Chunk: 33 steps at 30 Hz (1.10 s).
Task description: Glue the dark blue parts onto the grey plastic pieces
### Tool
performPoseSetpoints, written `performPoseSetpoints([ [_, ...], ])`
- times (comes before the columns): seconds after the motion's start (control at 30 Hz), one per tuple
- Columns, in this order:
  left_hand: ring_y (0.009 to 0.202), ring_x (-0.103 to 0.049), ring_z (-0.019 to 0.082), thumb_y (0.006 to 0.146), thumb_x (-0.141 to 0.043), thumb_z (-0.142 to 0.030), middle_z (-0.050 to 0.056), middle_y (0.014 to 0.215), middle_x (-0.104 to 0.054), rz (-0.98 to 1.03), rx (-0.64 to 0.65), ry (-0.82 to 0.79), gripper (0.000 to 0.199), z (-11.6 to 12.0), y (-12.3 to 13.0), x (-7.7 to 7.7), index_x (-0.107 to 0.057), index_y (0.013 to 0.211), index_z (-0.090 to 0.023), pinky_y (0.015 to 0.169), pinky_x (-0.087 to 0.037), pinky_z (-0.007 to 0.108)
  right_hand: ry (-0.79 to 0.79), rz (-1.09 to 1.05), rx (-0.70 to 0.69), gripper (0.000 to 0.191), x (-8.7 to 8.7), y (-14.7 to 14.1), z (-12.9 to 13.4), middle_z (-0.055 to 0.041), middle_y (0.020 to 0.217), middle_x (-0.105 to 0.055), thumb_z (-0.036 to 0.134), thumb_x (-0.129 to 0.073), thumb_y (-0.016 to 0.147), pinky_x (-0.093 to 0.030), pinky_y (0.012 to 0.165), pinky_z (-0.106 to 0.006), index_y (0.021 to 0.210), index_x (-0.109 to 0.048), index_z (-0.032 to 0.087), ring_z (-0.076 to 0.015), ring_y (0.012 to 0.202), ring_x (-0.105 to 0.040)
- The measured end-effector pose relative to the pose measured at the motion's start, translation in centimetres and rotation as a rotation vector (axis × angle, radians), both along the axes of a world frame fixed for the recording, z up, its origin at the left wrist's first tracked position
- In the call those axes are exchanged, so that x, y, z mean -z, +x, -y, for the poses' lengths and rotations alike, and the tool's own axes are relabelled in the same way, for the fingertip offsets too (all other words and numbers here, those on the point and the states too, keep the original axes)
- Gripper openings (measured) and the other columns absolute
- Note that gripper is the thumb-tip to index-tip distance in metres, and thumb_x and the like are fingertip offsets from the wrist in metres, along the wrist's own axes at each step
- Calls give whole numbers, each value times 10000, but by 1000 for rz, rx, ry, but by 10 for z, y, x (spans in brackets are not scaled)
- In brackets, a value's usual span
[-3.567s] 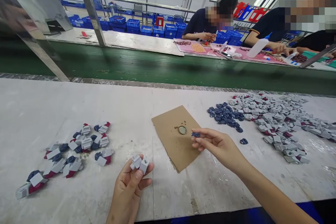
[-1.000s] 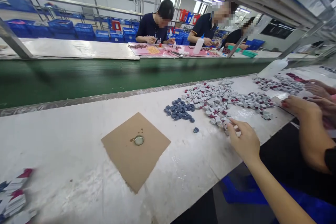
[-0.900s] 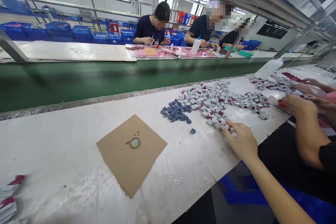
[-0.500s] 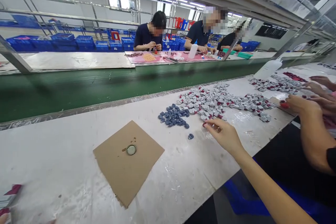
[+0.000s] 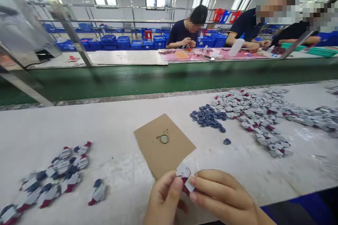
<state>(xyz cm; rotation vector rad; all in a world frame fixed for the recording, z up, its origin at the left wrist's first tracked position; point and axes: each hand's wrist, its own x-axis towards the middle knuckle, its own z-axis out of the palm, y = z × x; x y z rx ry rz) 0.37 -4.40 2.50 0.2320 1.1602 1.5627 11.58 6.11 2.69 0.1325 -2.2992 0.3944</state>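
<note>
Close in front of me, my left hand [image 5: 164, 199] and my right hand [image 5: 224, 192] pinch one small white-and-dark-red piece [image 5: 184, 173] between their fingertips. Its exact kind I cannot make out, and the fingers cover part of it. Just beyond the hands lies a square of brown cardboard [image 5: 148, 140]. On the cardboard rest a bottle cap [image 5: 164, 139], open side up, and several brown spots. Past its right corner is a heap of small dark blue pieces [image 5: 207, 116], with a single blue piece [image 5: 227, 141] lying apart.
White-and-red pieces [image 5: 250, 107] spread over the right side of the table [image 5: 118, 123]. At left lie several pieces combining white, red and blue [image 5: 63, 167]. Across a green belt [image 5: 148, 77], people [image 5: 185, 31] work at another bench. A metal post [image 5: 66, 24] rises at left.
My right hand has come back from the edge of the white-and-red heap to meet my left hand at the piece. The view has turned left, bringing the left-hand group into sight.
</note>
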Motion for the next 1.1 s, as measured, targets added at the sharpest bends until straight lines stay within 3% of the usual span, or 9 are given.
performPoseSetpoints([
  [0.13, 589, -597, 142, 570, -780, -448, 47, 675, -679, 38, -104, 12, 346, -2, -10, 1, -739, 802, -195, 383, -441, 154, 72, 68, 103, 237, 10, 5, -2, -75, 981, -678, 80, -525, 834, -519, 840, -254, 1043, -607, 157, -161, 1022, -589],
  [0.2, 537, -601, 132, 574, -784, -429, 49, 672, -692, 58, -144, -4, 313, 4, -18, 0, -738, 763, -183, 368, -449, 155, 100, 84, 357, 235, 17, 16, -18, -84, 988, -668, 137, -538, 836, -524, 797, -310, 1058, -601, 180, -190, 952, -615],
  [0.3, 491, -597, 111, 545, -813, -385, 55, 650, -706, 56, -215, -31, 307, 8, -24, 0, -745, 760, -176, 375, -459, 144, 82, 246, 912, 290, 34, 38, -56, -85, 878, -660, 327, -522, 853, -512, 620, -362, 1089, -593, 173, -237, 787, -629],
  [0.37, 516, -619, 117, 513, -835, -356, 67, 659, -720, 55, -271, -54, 351, 8, -25, 1, -748, 805, -182, 406, -481, 146, 10, 470, 1081, 409, 50, 54, -83, -82, 855, -645, 467, -480, 844, -463, 475, -338, 1103, -594, 172, -243, 692, -619],
  [0.47, 583, -655, 131, 503, -846, -316, 73, 724, -739, 44, -338, -82, 392, 9, -25, 3, -740, 862, -202, 456, -514, 156, -110, 620, 1052, 423, 71, 70, -110, -81, 906, -636, 495, -394, 864, -467, 483, -337, 1012, -636, 181, -219, 656, -618],
  [0.57, 674, -680, 149, 535, -832, -286, 65, 798, -745, 24, -370, -97, 375, 12, -28, 4, -733, 889, -216, 502, -534, 161, -200, 520, 968, 385, 78, 75, -117, -80, 918, -641, 488, -395, 858, -505, 584, -371, 921, -654, 210, -219, 691, -620],
  [0.83, 605, -630, 128, 604, -778, -357, 39, 704, -707, -110, -361, -75, 274, 26, -43, 12, -727, 774, -149, 503, -530, 173, -722, 443, 567, 278, 44, 21, -76, -71, 1055, -605, 435, -588, 773, -573, 751, -324, 955, -663, 239, -216, 955, -608],
  [0.97, 589, -578, 112, 672, -727, -366, 10, 650, -656, -196, -391, -80, 257, 30, -50, 26, -704, 812, -152, 526, -526, 179, -688, 557, 354, 184, 29, -25, -37, -64, 950, -624, 323, -536, 836, -570, 628, -280, 953, -634, 221, -165, 802, -628],
  [1.1, 622, -573, 123, 690, -710, -354, 18, 717, -659, -207, -445, -89, 237, 34, -54, 39, -690, 822, -158, 542, -529, 196, -492, 623, 332, 134, 35, -46, -20, -56, 839, -608, 231, -560, 814, -538, 549, -296, 915, -635, 186, -133, 616, -586],
])
